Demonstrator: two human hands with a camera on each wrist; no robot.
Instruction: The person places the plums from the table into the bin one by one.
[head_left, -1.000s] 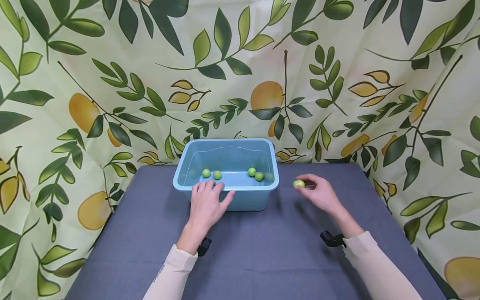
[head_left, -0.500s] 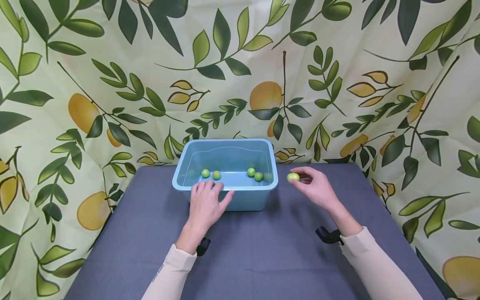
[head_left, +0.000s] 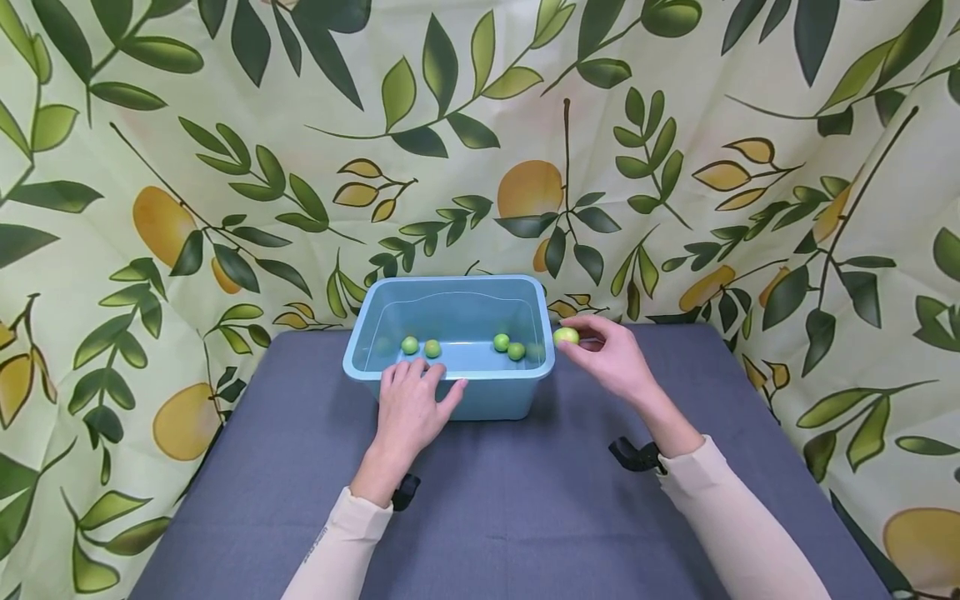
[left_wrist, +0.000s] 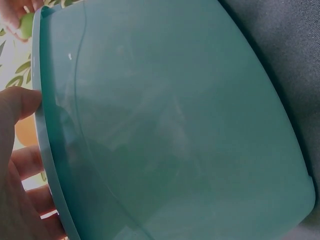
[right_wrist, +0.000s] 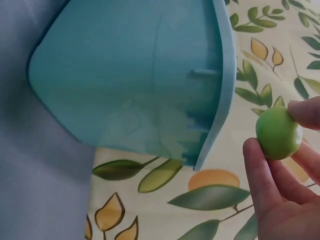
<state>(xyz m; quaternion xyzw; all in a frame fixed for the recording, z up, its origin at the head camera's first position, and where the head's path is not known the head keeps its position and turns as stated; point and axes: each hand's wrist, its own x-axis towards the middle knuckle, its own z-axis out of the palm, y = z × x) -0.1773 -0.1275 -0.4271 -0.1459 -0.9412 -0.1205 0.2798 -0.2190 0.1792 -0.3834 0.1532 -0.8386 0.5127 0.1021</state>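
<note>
A light blue plastic bin stands on the table with several small green limes in it, a pair on the left and a pair on the right. My left hand rests over the bin's front rim, fingers relaxed and thumb spread to the right; in the left wrist view its fingertips meet the rim. Just beyond the bin's right edge, my right hand pinches another lime between thumb and fingertips, raised about level with the rim.
Dark grey cloth covers the table. A leaf-and-fruit patterned curtain hangs close behind the bin and along both sides. Each wrist wears a black strap mount, seen at the right wrist and left wrist.
My right hand has moved left and slightly farther from me with the lime, from over the table's right side to the bin's right rim. My left hand has stayed on the front rim.
</note>
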